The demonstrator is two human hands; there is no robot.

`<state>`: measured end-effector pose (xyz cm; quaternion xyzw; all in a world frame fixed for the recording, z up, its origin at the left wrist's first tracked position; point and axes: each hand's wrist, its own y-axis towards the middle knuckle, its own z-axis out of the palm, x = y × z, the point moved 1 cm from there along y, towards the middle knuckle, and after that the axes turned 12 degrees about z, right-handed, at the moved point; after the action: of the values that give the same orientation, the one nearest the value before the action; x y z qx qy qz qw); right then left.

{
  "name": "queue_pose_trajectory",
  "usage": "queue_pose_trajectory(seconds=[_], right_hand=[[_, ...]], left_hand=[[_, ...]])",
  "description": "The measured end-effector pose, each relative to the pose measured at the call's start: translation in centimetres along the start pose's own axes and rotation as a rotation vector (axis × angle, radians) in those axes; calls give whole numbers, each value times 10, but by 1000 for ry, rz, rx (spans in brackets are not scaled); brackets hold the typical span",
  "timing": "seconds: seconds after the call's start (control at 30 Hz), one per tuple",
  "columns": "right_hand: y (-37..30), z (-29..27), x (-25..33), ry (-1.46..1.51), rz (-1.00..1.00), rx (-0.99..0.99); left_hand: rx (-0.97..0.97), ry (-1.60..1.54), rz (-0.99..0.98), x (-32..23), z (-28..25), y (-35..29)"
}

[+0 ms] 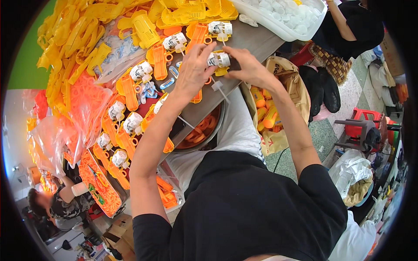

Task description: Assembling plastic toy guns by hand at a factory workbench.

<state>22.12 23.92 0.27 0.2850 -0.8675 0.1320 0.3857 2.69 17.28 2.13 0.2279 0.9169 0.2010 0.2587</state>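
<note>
In front of me, at the table's edge, lies a half-built toy gun with a white cylinder (218, 59) and a yellow shell below it. My left hand (193, 69) is closed over its left part, which it mostly hides. Around the cylinder's right end, my right hand (249, 67) has thumb and forefinger spread apart; contact is hard to make out. Just beyond sits another toy gun (199, 35) with a white cylinder. More orange-and-yellow toy guns (127, 89) run in a curved row to the left. Small blue-and-white pieces (166, 83) lie beside my left hand.
Yellow shells (143, 28) are heaped at the far left, beside orange parts in clear plastic (85, 113). A white bin (285, 15) holds translucent pieces. Below the edge are a metal bowl (221, 116) of orange rings and a paper sack (300, 82). A red tray (111, 209) stands left.
</note>
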Motion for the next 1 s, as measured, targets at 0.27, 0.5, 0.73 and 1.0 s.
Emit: queue_pose_trajectory(seconds=[0.27,0.5,0.73,1.0], right_hand=[[26,-2,29,-231,-47,-198],[49,-5,27,-276,12,-10],[60,-2,24,-332,46,106],[67,-3,27,-339,104,153]], left_hand=[[-21,39,-42,-16,-25,-35],[81,229,98,-35,-8,-43],[120,-550,-443,-36,-31,-30],[-25,-552,-290,-33,-26,-24]])
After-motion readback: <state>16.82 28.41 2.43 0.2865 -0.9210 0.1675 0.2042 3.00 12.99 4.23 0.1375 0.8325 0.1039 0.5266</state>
